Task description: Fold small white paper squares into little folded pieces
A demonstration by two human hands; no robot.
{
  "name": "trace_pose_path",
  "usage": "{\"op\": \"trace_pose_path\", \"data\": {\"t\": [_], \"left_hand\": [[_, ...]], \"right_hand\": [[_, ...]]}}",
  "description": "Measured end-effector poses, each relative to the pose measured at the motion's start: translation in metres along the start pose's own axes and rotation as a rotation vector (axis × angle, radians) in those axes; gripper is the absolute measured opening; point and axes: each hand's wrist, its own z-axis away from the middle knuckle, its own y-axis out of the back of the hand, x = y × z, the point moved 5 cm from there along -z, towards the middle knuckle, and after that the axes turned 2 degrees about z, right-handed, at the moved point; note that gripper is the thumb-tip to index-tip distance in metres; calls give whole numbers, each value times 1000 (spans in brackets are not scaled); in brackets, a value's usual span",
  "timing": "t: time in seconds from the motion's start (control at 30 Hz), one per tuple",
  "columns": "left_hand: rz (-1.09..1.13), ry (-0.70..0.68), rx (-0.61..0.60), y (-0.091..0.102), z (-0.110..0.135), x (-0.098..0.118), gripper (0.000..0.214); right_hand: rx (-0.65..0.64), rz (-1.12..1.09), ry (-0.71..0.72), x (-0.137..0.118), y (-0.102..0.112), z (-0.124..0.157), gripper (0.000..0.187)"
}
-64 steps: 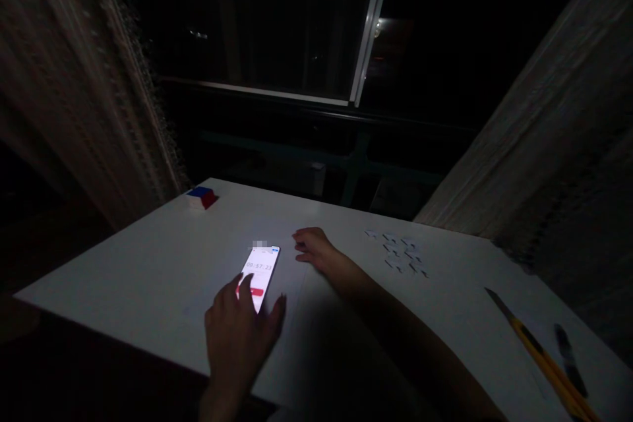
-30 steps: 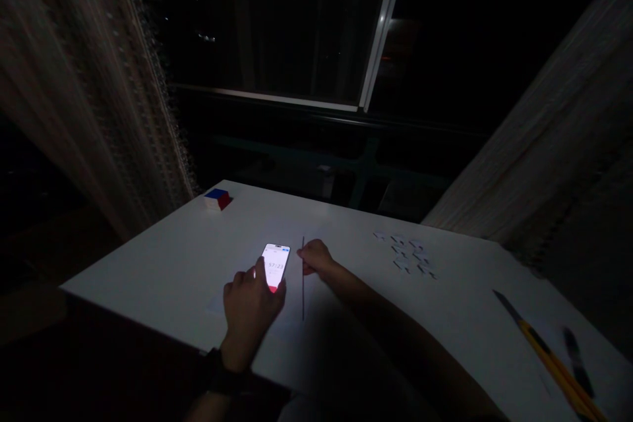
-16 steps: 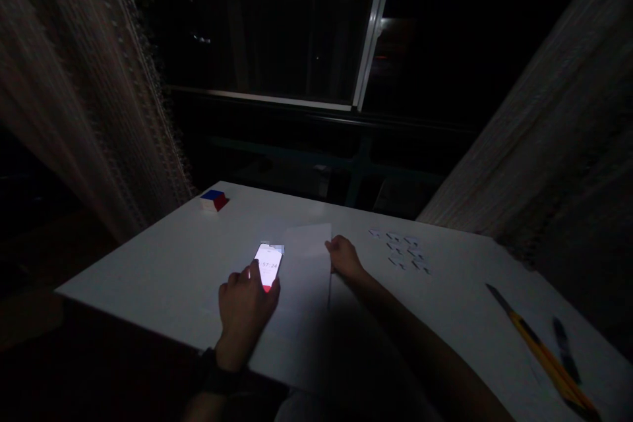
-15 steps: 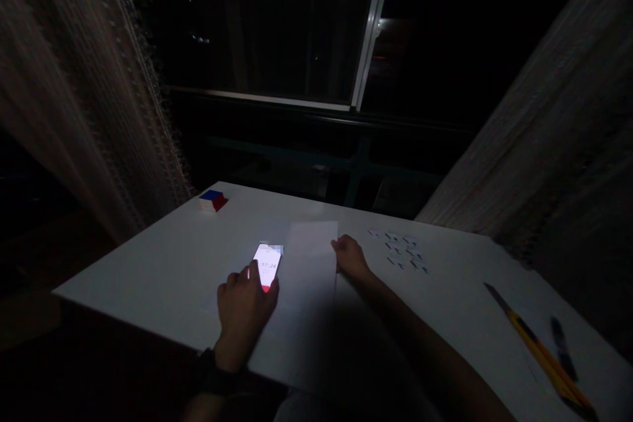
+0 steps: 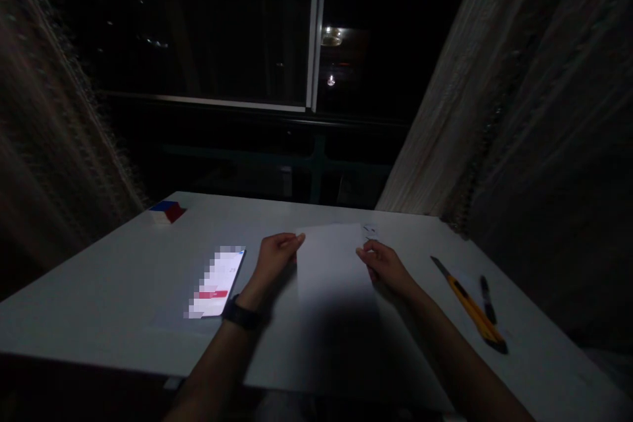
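A white sheet of paper is held over the white table in front of me. My left hand pinches its left edge, with a dark watch on the wrist. My right hand pinches its right edge. A lit phone lies flat on the table left of my left hand. The room is very dark.
A red and blue block sits at the table's far left corner. A yellow utility knife and a dark pen lie at the right. Small paper pieces show just behind the sheet. Curtains hang on both sides of a dark window.
My left hand left the phone and took the paper's left edge. My right hand brought the sheet to the middle. The view swung right.
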Motion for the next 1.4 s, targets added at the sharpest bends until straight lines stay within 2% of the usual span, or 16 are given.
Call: {"op": "trace_pose_path", "data": {"t": [0.13, 0.27, 0.33, 0.4, 0.5, 0.57, 0.7, 0.83, 1.0, 1.07, 1.2, 1.4], "left_hand": [[181, -28, 74, -22, -18, -19, 37], [291, 10, 88, -37, -23, -40, 33], [374, 32, 33, -41, -23, -45, 31], [399, 56, -25, -40, -22, -45, 30], [266, 111, -108, -35, -18, -43, 34], [155, 124, -204, -35, -14, -40, 33], [114, 106, -264, -36, -8, -38, 32], [89, 111, -366, -42, -5, -42, 34], [96, 111, -316, -39, -8, -46, 31], [121, 135, -337, -40, -8, -48, 31], [171, 187, -459, -44, -2, -49, 33], [212, 225, -608, -49, 5, -50, 35]], "right_hand": [[-55, -204, -73, 19, 6, 7, 42], [-133, -300, 77, 25, 2, 11, 42], [-186, -276, 109, 25, 1, 12, 43], [-227, -226, 80, 26, 4, 13, 40], [-266, -169, 33, 28, 18, 13, 35], [-260, -155, 25, 29, 29, 13, 34], [-233, -172, -57, 37, 42, 12, 38], [-268, -192, -110, 39, 40, 15, 39], [-368, -108, -9, 39, 39, 16, 53], [-387, -74, -19, 44, 42, 15, 52], [-410, -101, -97, 50, 46, 15, 54], [-422, -126, -9, 42, 46, 16, 69]]}}
